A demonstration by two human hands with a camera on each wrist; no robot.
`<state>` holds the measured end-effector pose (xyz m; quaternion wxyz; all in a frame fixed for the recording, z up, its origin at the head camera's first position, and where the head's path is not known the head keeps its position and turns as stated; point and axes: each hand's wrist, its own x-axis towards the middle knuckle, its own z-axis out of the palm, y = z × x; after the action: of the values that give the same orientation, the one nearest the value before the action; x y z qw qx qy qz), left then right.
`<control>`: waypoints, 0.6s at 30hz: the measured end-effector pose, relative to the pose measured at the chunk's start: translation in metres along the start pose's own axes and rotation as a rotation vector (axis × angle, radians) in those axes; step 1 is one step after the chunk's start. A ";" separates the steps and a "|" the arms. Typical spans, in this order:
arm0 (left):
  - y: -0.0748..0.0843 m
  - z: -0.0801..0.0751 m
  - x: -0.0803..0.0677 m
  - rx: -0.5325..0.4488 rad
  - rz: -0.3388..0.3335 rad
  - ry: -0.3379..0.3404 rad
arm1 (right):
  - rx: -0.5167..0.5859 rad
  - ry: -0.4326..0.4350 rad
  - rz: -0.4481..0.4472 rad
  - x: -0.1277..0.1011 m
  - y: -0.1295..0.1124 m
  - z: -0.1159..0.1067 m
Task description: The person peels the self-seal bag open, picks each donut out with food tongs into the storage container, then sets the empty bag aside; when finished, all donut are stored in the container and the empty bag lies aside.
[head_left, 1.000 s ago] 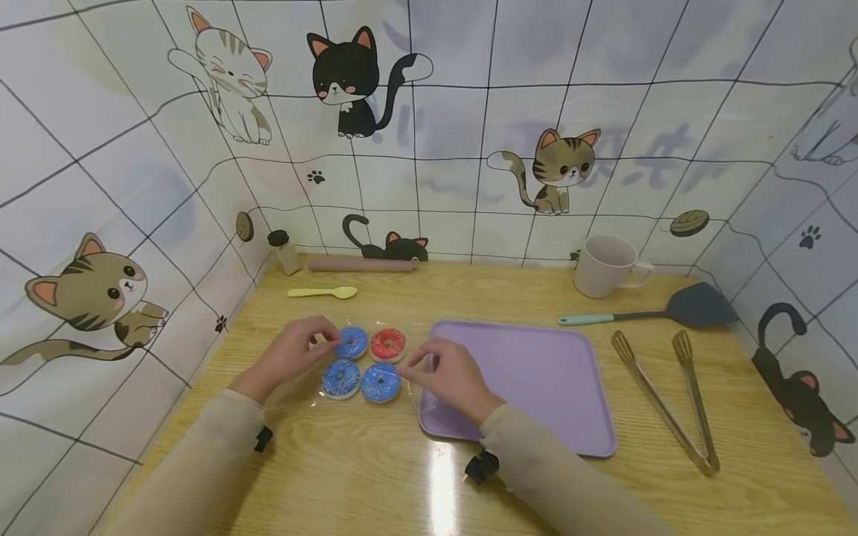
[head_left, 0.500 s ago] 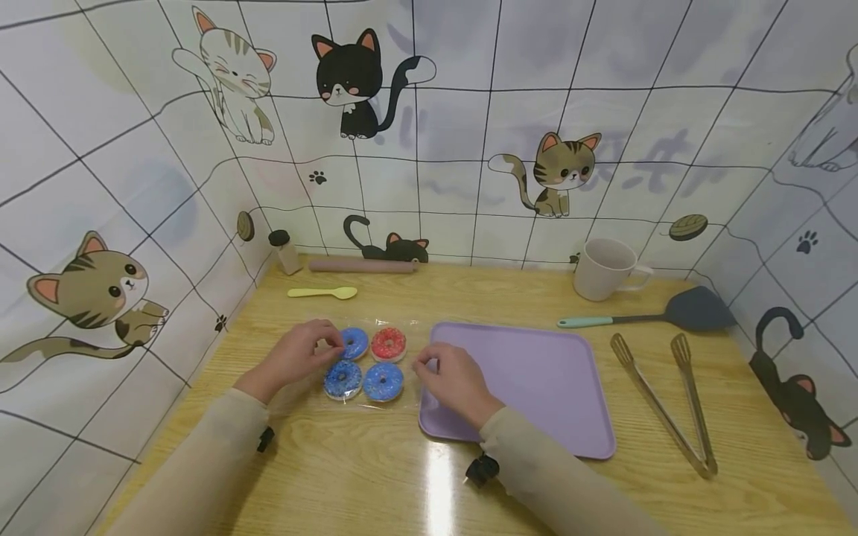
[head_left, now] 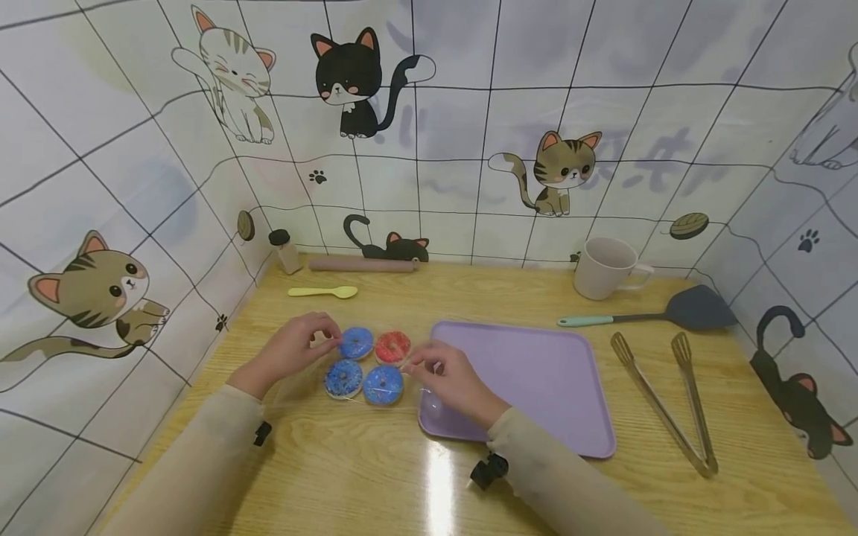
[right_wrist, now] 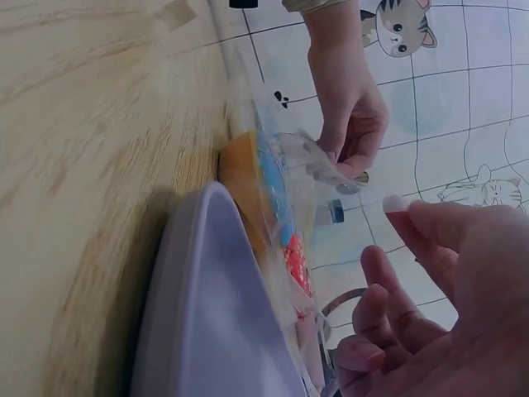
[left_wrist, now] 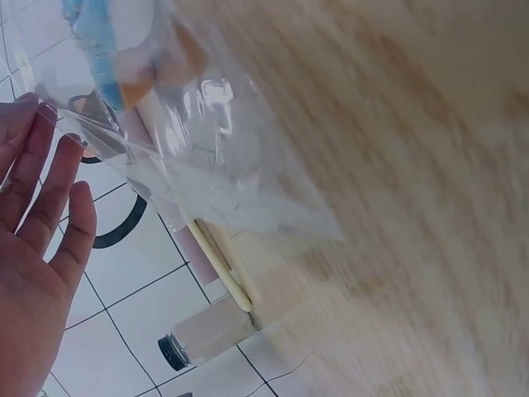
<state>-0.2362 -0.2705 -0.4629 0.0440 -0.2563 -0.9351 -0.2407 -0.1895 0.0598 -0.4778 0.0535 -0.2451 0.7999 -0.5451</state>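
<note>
A clear plastic bag (left_wrist: 223, 157) holds three blue doughnuts (head_left: 343, 379) and a red one, all with sprinkles. It lies on the wooden table, left of a lilac tray (head_left: 536, 380). My left hand (head_left: 295, 348) pinches the film at the bag's left side; in the left wrist view, thumb and forefinger meet on its edge and the other fingers are loosely bent. At the right side, beside the red doughnut (head_left: 392, 348), my right hand (head_left: 452, 376) pinches the film between thumb and forefinger, over the tray's left rim. The film itself is hard to see at those fingertips.
Metal tongs (head_left: 670, 409) lie spread right of the tray. Behind them are a spatula (head_left: 643, 316) and a mug (head_left: 605, 268). A yellow spoon (head_left: 322, 292), a rolling pin (head_left: 362, 265) and a black-capped jar (head_left: 285, 251) sit at the back left. Cat-patterned walls enclose the table.
My right hand came off the bag's edge half a second ago, and its fingertips are back on the film now. The doughnuts shifted slightly right. My left hand stayed at the bag's left side.
</note>
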 end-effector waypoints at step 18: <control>-0.004 0.001 -0.001 -0.077 -0.046 0.015 | -0.339 0.072 0.066 -0.061 0.030 -0.095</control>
<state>-0.2372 -0.2741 -0.4658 0.0355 -0.2345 -0.9305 -0.2792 -0.1795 0.1764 -0.4784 0.0006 -0.2047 0.8895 -0.4086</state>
